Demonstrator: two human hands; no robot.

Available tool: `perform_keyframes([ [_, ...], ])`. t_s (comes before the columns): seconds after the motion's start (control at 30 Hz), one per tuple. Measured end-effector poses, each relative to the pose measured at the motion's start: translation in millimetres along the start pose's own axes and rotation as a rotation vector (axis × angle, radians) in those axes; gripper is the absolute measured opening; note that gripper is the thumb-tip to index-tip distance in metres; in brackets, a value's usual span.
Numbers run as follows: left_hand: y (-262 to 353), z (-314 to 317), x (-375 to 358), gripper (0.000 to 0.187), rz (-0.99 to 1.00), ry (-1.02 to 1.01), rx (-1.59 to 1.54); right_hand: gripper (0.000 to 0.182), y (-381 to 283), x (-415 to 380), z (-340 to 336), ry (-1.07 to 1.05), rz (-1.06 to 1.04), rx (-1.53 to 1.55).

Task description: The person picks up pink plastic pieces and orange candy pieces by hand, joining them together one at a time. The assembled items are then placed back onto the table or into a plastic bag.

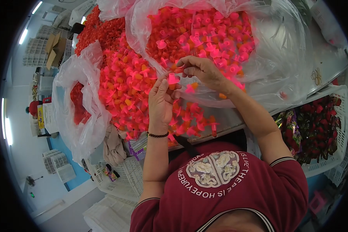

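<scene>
My left hand point(161, 102), a dark bead bracelet on its wrist, pinches a bright pink plastic piece point(174, 79) with a wide flange, like a pacifier-shaped part. Just right of it, my right hand point(203, 71) has thumb and forefinger brought together, close to the left fingertips. Something small and reddish may be in that pinch, but I cannot make it out. Below and around both hands lies a large heap of pink and orange plastic pieces point(123, 85). More such pieces point(220, 38) fill an open clear plastic bag point(274, 73) beyond the right hand.
Small red pieces point(100, 33) lie heaped at the back left, beside another clear bag point(77, 135). A white basket point(338, 150) of dark red wrapped items stands at the right. White crates point(121, 178) are below left. Rubber bands point(316, 76) rest on the metal table point(330, 63).
</scene>
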State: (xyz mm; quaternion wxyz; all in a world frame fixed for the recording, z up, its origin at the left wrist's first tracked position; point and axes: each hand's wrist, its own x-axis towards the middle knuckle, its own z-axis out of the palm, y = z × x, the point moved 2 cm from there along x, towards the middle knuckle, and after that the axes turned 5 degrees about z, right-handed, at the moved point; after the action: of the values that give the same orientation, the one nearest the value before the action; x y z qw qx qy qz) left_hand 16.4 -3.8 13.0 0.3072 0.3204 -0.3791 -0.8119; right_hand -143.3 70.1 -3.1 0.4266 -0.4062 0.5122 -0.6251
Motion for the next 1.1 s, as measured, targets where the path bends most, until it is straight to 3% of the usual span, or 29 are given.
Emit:
perform_keyframes([
  [0.43,-7,-4,-4,0.027,-0.133,0.004,0.058,0.016,-3,-3,2,0.019,-0.182,-0.196],
  [0.5,-4,2,-7,0.027,-0.181,0.017,0.108,0.015,-7,-2,1,0.045,-0.348,-0.468],
  [0.53,-3,-2,-8,0.027,-0.167,0.035,0.115,0.015,-6,-2,1,0.030,-0.358,-0.451],
  [0.6,-3,-7,-7,0.027,-0.197,-0.086,0.130,0.015,-5,-2,2,-0.021,-0.339,-0.407],
  [0.9,-1,-6,-11,0.022,-0.204,-0.104,0.157,0.015,5,-5,14,-0.060,-0.003,-0.139],
  [1.03,2,-10,-12,0.020,-0.192,-0.100,0.214,0.017,16,-3,19,-0.093,-0.058,-0.241],
  [1.1,15,-13,-7,0.018,-0.088,-0.039,0.376,0.024,4,-7,24,-0.058,-0.052,-0.250],
])
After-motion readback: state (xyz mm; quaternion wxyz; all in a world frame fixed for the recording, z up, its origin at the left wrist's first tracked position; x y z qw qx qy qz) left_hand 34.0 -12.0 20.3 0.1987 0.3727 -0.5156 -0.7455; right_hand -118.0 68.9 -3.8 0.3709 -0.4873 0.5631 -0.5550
